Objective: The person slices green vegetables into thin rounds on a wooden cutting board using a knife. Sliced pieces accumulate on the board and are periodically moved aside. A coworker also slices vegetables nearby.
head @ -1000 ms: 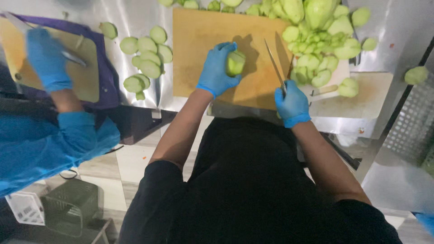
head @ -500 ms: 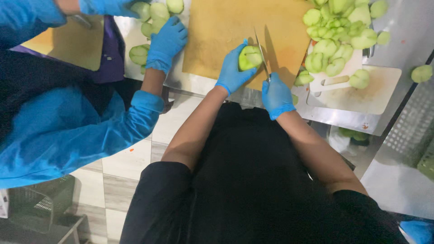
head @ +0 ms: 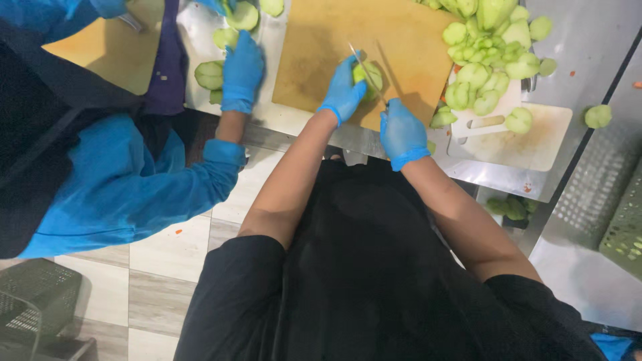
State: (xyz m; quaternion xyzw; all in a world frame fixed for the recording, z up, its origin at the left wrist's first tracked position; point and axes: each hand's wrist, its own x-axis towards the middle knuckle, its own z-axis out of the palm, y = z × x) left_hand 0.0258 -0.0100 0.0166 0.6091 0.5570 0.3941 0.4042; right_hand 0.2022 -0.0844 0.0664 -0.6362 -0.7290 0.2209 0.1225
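The gloved left hand (head: 342, 90) closes around a green fruit (head: 370, 75) just above mid-frame, pinning it to the board (head: 314, 47) so it cannot roll, while the right hand (head: 400, 130) is wrapped tight on the handle of a knife (head: 364, 70) whose blade lies across the fruit. Cut pieces (head: 485, 60) are heaped at the upper right, off the cutting spot. At upper left a co-worker's hand (head: 241, 70) rests by more halves (head: 210, 73) on the counter (head: 588, 40).
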